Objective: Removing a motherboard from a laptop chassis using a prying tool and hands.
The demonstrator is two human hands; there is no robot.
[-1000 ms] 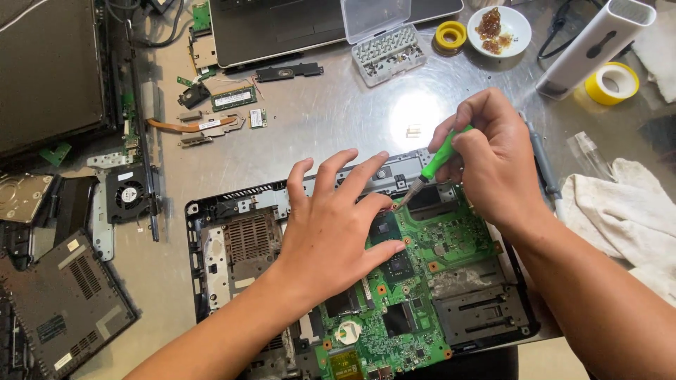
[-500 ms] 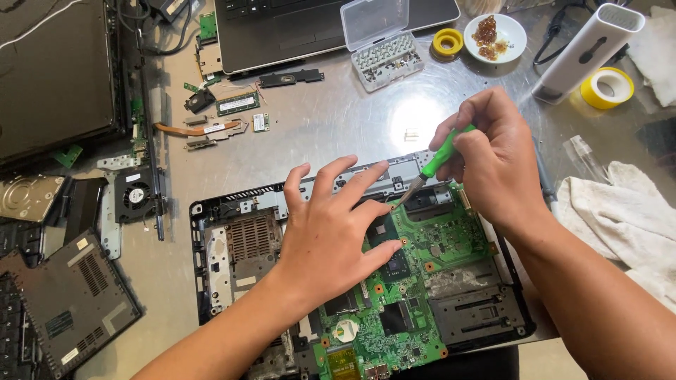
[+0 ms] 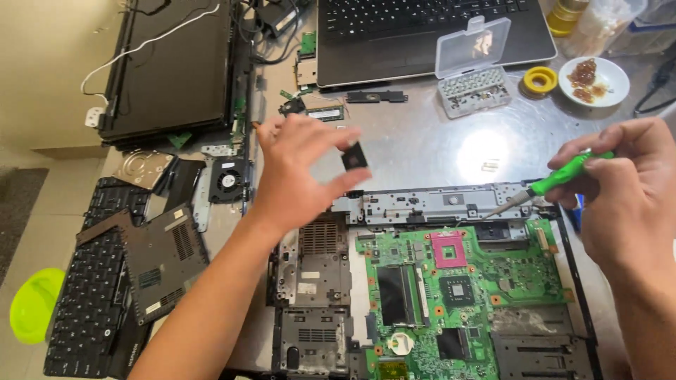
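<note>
**Inspector:** Across the upper middle of the frame lies one open laptop (image 3: 422, 35); at upper left, one detached dark screen panel (image 3: 169, 67). Count the rest, large to small.

**Assistant:** One stripped laptop base (image 3: 317, 295) at lower centre, carrying one green motherboard (image 3: 465, 295) with a pink socket. Two loose keyboards at lower left, one (image 3: 88, 309) below the other (image 3: 116, 200), and one dark cover plate (image 3: 165, 260) lying over them. One hard drive (image 3: 144, 167) and one small fan (image 3: 227, 179) just beside it.

**Inspector:** Containers?

**Assistant:** One clear plastic bit case (image 3: 473, 70), lid raised, with rows of small bits in its tray. One white dish (image 3: 595, 81) at upper right holding brownish lumps. One yellow tape roll (image 3: 539, 81) between them. One lime-green bowl (image 3: 35, 302) at the left edge; contents cannot be seen.

**Inspector:** Hands?

**Assistant:** The left hand (image 3: 299, 169), raised above the table at centre left, pinches one small dark square chip (image 3: 354, 156) between thumb and fingertips, the other fingers spread. The right hand (image 3: 627, 197), at the right edge, is closed round one green-handled screwdriver (image 3: 556, 181), its tip over the top edge of the base.
</note>
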